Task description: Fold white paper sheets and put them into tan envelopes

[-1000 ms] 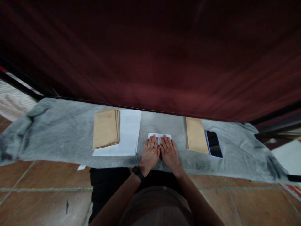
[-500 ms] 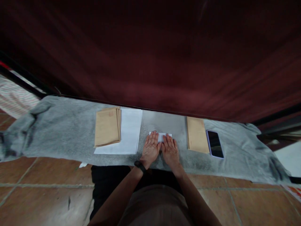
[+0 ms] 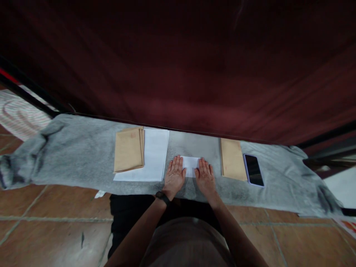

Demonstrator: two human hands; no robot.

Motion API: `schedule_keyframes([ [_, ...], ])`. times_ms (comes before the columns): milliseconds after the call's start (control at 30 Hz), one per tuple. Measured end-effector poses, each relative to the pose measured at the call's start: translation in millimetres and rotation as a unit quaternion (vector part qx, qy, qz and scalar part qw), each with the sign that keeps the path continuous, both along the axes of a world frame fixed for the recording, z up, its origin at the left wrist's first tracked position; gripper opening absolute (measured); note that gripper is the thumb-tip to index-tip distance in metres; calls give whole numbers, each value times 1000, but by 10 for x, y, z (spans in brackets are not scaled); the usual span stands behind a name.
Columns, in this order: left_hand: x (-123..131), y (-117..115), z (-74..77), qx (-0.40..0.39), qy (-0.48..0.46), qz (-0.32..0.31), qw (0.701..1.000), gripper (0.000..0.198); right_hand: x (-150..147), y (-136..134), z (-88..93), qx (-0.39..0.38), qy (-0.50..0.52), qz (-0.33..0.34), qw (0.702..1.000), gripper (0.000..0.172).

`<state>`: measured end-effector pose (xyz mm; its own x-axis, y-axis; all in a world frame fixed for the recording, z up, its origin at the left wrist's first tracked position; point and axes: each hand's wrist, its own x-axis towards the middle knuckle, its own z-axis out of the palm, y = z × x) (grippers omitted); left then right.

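Observation:
A small folded white paper point(image 3: 190, 166) lies on a grey cloth point(image 3: 83, 155) in front of me. My left hand point(image 3: 174, 175) rests flat on its left end, fingers stretched out. My right hand point(image 3: 205, 177) lies flat on its right end, fingers also straight. The middle of the paper shows between the two hands. A black band sits on my left wrist.
A stack of brown envelopes point(image 3: 128, 149) lies on white sheets point(image 3: 153, 155) to the left. Another brown envelope point(image 3: 232, 158) and a dark phone point(image 3: 253, 170) lie to the right. A dark red curtain point(image 3: 178, 66) hangs behind; tiled floor point(image 3: 50, 218) is below.
My hands have slid apart sideways over the folded paper, uncovering its middle. The view has shifted slightly.

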<state>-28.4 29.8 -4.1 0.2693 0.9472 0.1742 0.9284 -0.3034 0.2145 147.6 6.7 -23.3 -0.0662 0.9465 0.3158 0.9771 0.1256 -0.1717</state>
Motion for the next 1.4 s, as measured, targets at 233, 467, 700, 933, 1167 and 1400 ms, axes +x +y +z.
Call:
schedule_keyframes([
  [233, 17, 6, -1, 1, 17, 8, 1000, 61, 6, 9, -37, 13, 22, -26, 999, 57],
  [467, -1, 6, -8, 6, 15, 1, 1000, 56, -46, -154, 47, 21, 27, 14, 999, 55],
  [700, 11, 0, -15, 3, 5, 3, 1000, 56, -152, -350, 110, -16, -8, 84, 996, 50],
  [933, -67, -82, 52, 22, 1, -135, 991, 51, -161, -344, 88, -5, -28, 73, 997, 49],
  [1167, -147, -158, 42, 13, 4, -218, 976, 57, -136, -359, 63, -13, -51, 78, 996, 51],
  [1400, -220, -186, 91, 15, 3, -245, 969, 63, -98, -371, 85, -18, -55, 97, 994, 49],
])
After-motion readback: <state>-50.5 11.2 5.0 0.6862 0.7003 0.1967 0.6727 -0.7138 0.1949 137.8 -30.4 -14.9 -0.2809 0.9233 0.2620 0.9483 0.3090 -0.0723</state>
